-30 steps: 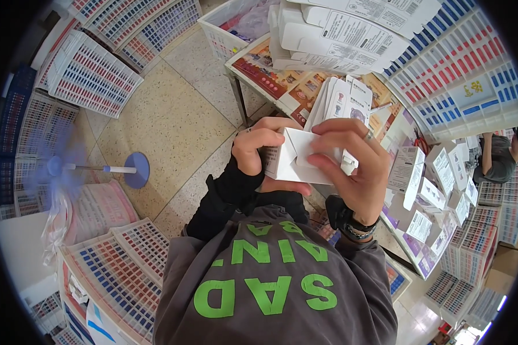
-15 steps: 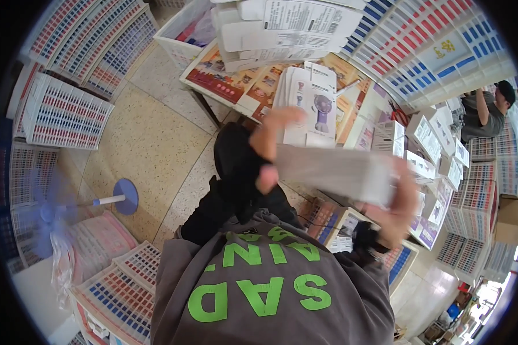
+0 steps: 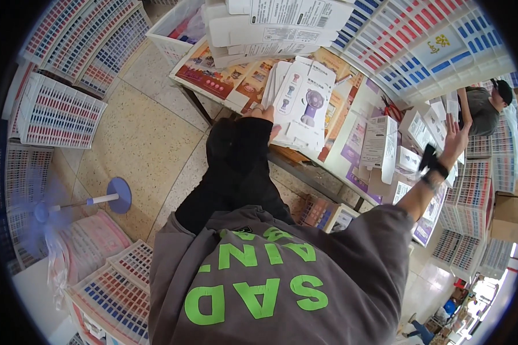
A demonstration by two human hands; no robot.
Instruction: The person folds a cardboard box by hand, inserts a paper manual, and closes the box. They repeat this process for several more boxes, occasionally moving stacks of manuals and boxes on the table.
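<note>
My left hand (image 3: 269,122) is at the near left edge of a stack of flattened white cartons (image 3: 308,98) printed with a purple handheld fan. Its fingers close on the edge of a flattened carton, partly hidden by the black sleeve. Stretched out to the right, my right hand (image 3: 456,140) has its fingers apart and holds nothing. It is over the far right part of the table, beside a group of made-up white boxes (image 3: 429,129). A white carton (image 3: 379,144) with a loose flap stands between the stack and those boxes.
More flattened cartons (image 3: 282,23) stand piled at the back of the table. A large white crate (image 3: 426,52) rises behind at the right, with red-handled scissors (image 3: 391,108) near it. Another person (image 3: 486,109) is at the far right. A blue fan (image 3: 43,213) stands at left.
The long white carton that both hands held has left them. My right hand has swung out to the far right and opened; my left has moved onto the flattened cartons, which are now more fanned out.
</note>
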